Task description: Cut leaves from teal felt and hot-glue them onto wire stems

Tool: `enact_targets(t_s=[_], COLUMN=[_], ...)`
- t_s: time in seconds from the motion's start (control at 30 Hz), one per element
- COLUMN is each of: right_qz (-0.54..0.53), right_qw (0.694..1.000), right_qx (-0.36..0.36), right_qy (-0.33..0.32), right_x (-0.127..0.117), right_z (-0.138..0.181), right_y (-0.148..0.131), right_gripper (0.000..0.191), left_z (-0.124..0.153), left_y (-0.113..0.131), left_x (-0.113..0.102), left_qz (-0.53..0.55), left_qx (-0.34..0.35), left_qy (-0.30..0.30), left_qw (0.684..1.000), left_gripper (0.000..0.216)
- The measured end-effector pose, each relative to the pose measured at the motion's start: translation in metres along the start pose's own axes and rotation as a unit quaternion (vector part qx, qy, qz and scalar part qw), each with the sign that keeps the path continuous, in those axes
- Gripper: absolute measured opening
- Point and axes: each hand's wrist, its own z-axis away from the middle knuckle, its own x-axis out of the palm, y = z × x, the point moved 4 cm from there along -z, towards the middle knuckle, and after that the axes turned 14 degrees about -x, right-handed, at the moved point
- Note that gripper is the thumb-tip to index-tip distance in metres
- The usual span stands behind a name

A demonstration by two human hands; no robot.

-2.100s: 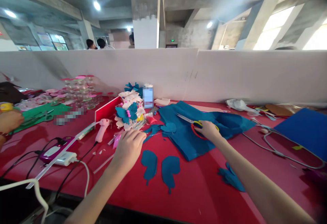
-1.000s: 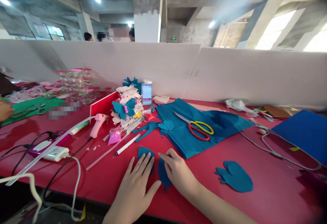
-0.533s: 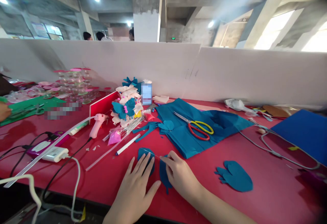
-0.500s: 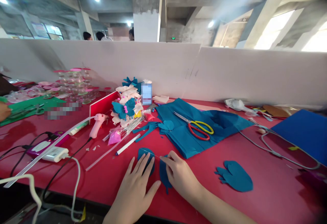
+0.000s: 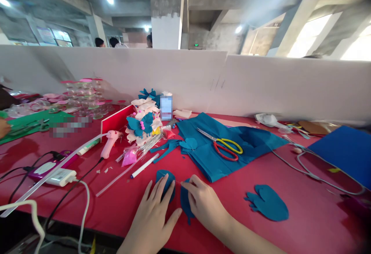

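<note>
My left hand lies flat with fingers spread on a teal felt petal on the red table. My right hand rests beside it on a second teal petal, thumb and forefinger pinched on a thin wire that runs across the first petal. Scissors with red and yellow handles lie on a folded teal felt sheet behind my hands. A stack of cut teal felt shapes lies to the right.
A pink glue gun, a white pen, a clear glue stick, a power bank with cables and a felt flower bunch crowd the left. A grey cable and blue sheet lie right. A white partition backs the table.
My right hand left the scissors on the teal sheet and both hands came down to the two petals near the table's front; in the last half second they barely shifted.
</note>
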Motion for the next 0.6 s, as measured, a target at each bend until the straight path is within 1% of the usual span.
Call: enact_targets(t_s=[0.17, 0.37, 0.47, 0.6], right_qz=[0.037, 0.081, 0.105, 0.131], right_qw=[0.999, 0.995, 0.992, 0.989], right_qx=[-0.004, -0.003, -0.015, -0.032], right_qy=[-0.021, -0.062, -0.066, -0.067], right_x=[0.0020, 0.0033, 0.0027, 0.0032], right_z=[-0.0002, -0.0017, -0.0027, -0.0022], right_y=[0.0000, -0.0016, -0.0051, -0.0089], right_gripper=[0.040, 0.040, 0.040, 0.038], left_z=[0.0014, 0.0011, -0.0003, -0.0026], left_y=[-0.0008, 0.0007, 0.0019, 0.0035], left_x=[0.0017, -0.0002, 0.0003, 0.0000], left_qz=[-0.001, -0.003, -0.013, -0.010], left_qx=[0.008, 0.016, 0.015, 0.011], left_qy=[0.009, 0.032, 0.022, -0.005], left_qw=[1.000, 0.999, 1.000, 1.000], left_gripper=[0.058, 0.068, 0.065, 0.059])
